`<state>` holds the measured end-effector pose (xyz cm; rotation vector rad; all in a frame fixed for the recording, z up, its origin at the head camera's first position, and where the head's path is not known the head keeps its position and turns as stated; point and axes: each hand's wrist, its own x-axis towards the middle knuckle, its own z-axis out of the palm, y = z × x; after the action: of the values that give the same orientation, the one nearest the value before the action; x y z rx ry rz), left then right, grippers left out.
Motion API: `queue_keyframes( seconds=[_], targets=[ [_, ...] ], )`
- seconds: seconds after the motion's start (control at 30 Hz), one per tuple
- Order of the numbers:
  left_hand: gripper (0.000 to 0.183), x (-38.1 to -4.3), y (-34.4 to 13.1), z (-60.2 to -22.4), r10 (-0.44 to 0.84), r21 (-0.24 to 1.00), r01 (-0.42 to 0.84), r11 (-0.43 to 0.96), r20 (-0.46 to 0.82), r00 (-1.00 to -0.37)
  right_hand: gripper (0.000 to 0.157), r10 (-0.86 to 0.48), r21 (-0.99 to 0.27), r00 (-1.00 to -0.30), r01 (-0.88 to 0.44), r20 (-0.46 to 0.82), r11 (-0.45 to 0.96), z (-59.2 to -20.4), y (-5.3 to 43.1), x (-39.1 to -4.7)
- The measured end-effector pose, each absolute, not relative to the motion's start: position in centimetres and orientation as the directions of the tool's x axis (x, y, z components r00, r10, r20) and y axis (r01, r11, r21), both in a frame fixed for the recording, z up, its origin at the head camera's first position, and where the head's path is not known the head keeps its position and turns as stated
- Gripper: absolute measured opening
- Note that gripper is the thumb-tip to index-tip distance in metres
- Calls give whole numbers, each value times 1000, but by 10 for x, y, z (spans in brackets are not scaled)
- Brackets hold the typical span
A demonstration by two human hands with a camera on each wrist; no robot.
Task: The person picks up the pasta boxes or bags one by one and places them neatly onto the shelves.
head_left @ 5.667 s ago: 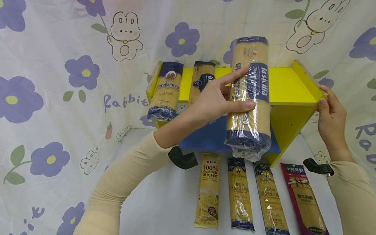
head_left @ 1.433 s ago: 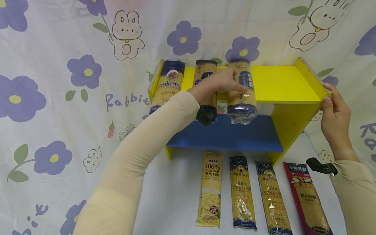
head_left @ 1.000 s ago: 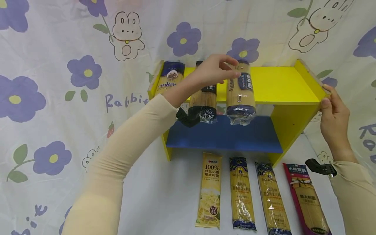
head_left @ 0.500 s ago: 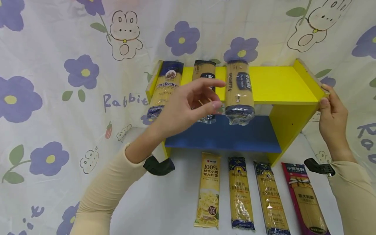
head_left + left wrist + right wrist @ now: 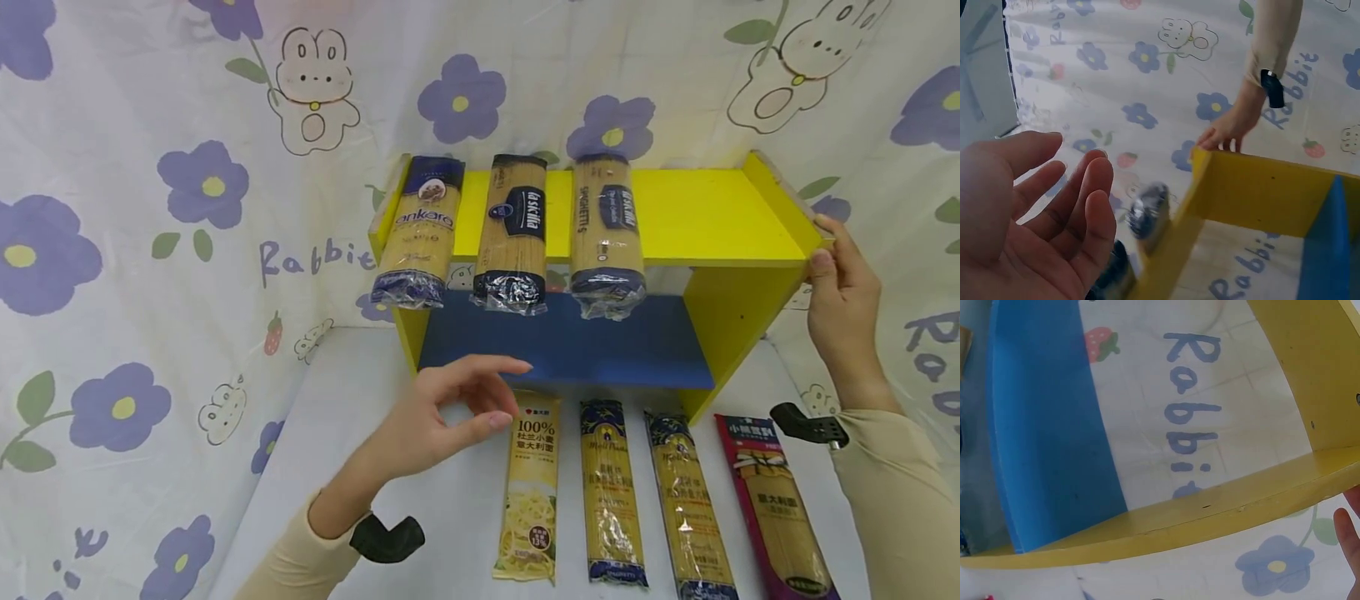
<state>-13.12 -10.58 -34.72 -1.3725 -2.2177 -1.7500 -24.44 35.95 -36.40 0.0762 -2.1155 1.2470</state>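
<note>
My left hand (image 5: 450, 417) hovers in front of the shelf with fingers loosely bent and nothing in them. Its thumb overlaps the edge of a yellow pasta packet (image 5: 531, 492) in the head view. With thumb and fingers, my right hand (image 5: 847, 292) holds the upper right corner of the yellow shelf (image 5: 712, 217). On the top board lie three spaghetti packs, their lower ends jutting over the front edge: an Ankara pack (image 5: 423, 229) at left, a dark-labelled La Sicilia pack (image 5: 513, 233) in the middle, and a blue-labelled La Sicilia pack (image 5: 606, 225) to its right.
A blue lower board (image 5: 570, 342) spans the shelf. On the white table (image 5: 337, 467) before it lie two blue-and-gold spaghetti packets (image 5: 613, 492) (image 5: 690, 508) and a red-edged pasta packet (image 5: 776, 508). A rabbit-print cloth (image 5: 187, 333) hangs behind.
The blue-labelled La Sicilia spaghetti pack, earlier held up in my left hand, now lies on the top board. My left hand let go and moved down and left. The right hand stayed put.
</note>
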Motion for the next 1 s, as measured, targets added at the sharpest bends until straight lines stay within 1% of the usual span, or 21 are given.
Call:
queue_keyframes(
  seconds=[0.13, 0.27, 0.47, 0.6, 0.77, 0.87, 1.0],
  targets=[
    [46, -139, -111, -395, 613, 846, 526, 88, 370, -698, 39, 269, -753, -771, -375, 577, 541, -363, 358, -243],
    [48, -150, -113, -451, 566, 887, 427, 179, 262, -782, 39, 264, -752, -772, -379, 579, 539, -363, 358, -243],
    [52, -165, -105, -543, 486, 898, 311, 310, 132, -864, 39, 269, -750, -767, -379, 582, 541, -364, 360, -246],
    [61, -170, -100, -598, 449, 882, 266, 388, 70, -891, 39, 271, -750, -765, -383, 585, 539, -365, 360, -246],
    [69, -166, -95, -651, 459, 826, 253, 504, -8, -888, 39, 268, -751, -766, -385, 584, 537, -367, 360, -247],
    [75, -164, -92, -668, 458, 782, 266, 564, -28, -888, 39, 264, -751, -768, -388, 584, 534, -366, 360, -246],
    [83, -163, -87, -675, 434, 730, 250, 637, -71, -898, 39, 264, -753, -775, -373, 575, 542, -363, 359, -243]
  ],
)
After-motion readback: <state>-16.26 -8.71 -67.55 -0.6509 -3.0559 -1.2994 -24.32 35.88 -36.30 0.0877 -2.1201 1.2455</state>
